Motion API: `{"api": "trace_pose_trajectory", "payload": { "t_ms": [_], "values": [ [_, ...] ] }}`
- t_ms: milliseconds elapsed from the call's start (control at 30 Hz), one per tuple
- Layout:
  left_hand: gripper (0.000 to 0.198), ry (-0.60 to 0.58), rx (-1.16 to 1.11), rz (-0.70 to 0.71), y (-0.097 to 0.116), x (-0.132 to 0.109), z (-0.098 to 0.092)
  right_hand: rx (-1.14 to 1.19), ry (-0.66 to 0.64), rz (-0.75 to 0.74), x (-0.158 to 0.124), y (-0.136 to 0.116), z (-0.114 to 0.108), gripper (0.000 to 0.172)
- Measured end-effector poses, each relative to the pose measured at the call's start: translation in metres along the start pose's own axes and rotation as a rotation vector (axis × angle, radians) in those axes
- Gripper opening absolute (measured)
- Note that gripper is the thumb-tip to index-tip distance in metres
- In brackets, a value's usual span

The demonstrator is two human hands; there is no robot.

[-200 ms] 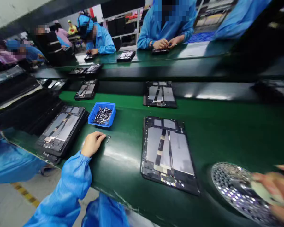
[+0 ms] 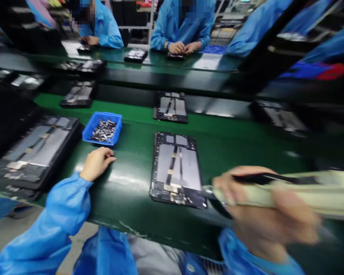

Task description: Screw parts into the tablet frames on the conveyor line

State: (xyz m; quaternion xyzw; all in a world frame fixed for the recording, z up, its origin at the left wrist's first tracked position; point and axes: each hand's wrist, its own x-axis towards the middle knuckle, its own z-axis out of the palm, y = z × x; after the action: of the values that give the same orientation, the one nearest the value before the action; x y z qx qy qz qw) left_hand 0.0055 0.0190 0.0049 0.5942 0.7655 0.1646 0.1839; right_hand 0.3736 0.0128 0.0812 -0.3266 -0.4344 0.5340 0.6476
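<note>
My right hand [image 2: 255, 214], smeared by motion, is wrapped around a pale electric screwdriver [image 2: 329, 193] with a black lever. Its metal tip is at the lower right corner of an opened tablet [image 2: 187, 164], which lies flat with grey battery cells and black flex cables showing; whether it touches cannot be told. My left hand [image 2: 96, 162] rests at the green bench, left of the tablet, with thumb and fingers closed together. Anything inside those fingers is hidden. Just beyond it stands a blue bin [image 2: 87, 133] of small metal pieces [image 2: 104, 130].
At left lies a stack of opened tablets [image 2: 40, 149]. More tablets sit farther back, one at centre [image 2: 172, 107] and one at left [image 2: 78, 94]. A dark post [image 2: 259, 53] rises at right. Across the bench, people in blue work clothes handle devices.
My right hand has brought the screwdriver from a perforated round metal tray to the tablet's corner. The small metal piece by my left fingertips no longer shows. The view has shifted right.
</note>
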Motion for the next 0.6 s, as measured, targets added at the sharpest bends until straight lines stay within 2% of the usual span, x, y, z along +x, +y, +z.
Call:
{"api": "trace_pose_trajectory", "payload": {
  "t_ms": [100, 200, 300, 433, 600],
  "values": [
    [0.016, -0.065, 0.022, 0.025, -0.005, 0.011, -0.003, -0.007, -0.131, 0.068, -0.003, 0.020, 0.023, 0.032],
    [0.018, -0.066, -0.004, 0.016, -0.007, 0.015, -0.002, -0.014, -0.211, 0.116, -0.009, 0.035, 0.031, 0.032],
    [0.026, -0.055, -0.107, 0.020, -0.004, 0.013, 0.003, -0.047, -0.174, 0.101, -0.012, 0.034, 0.029, 0.030],
    [0.034, 0.007, -0.257, 0.104, 0.005, 0.011, 0.009, -0.078, -0.120, 0.069, -0.009, 0.033, 0.025, 0.029],
    [0.029, -0.014, -0.371, 0.197, 0.031, 0.011, 0.005, -0.095, -0.154, 0.121, -0.006, 0.040, 0.023, 0.031]
  ]
}}
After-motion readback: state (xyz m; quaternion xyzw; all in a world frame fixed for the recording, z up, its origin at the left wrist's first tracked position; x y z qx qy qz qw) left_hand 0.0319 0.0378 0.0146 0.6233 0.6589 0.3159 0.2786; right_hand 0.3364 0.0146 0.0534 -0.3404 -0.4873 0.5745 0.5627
